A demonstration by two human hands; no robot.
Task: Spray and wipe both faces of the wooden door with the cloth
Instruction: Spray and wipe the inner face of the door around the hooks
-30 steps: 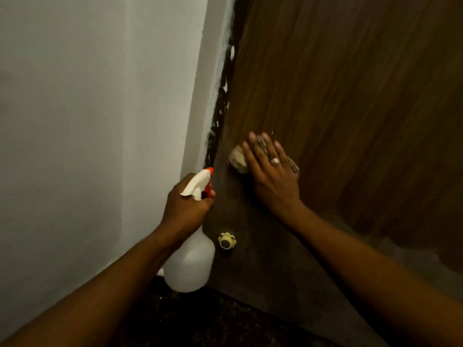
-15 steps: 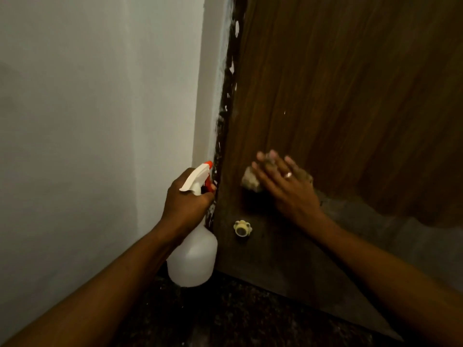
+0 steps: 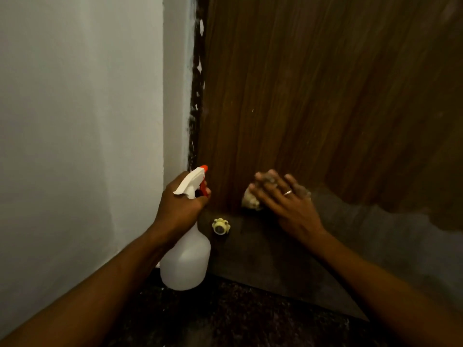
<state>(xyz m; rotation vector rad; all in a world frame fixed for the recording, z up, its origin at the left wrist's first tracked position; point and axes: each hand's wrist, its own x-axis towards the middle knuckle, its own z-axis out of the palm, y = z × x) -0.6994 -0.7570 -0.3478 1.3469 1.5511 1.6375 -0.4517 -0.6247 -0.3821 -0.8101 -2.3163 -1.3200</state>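
Note:
The brown wooden door [image 3: 313, 96] fills the right of the view, with a darker band along its bottom. My right hand [image 3: 285, 201] lies flat with fingers spread, pressing a small crumpled cloth [image 3: 250, 199] against the door's lower part. The cloth shows at the hand's left and between the fingers. My left hand [image 3: 179, 204] grips the neck of a white spray bottle [image 3: 186, 259] with a white and red trigger head, held just left of the door's edge, nozzle towards the door.
A white wall [image 3: 75, 121] and door frame [image 3: 175, 83] stand on the left. A small cream door stopper [image 3: 221, 226] sticks out of the door's dark bottom band. Dark speckled floor [image 3: 225, 321] lies below.
My right hand has slid the cloth down the door face. The view has tilted, so the bottle and stopper sit differently in frame.

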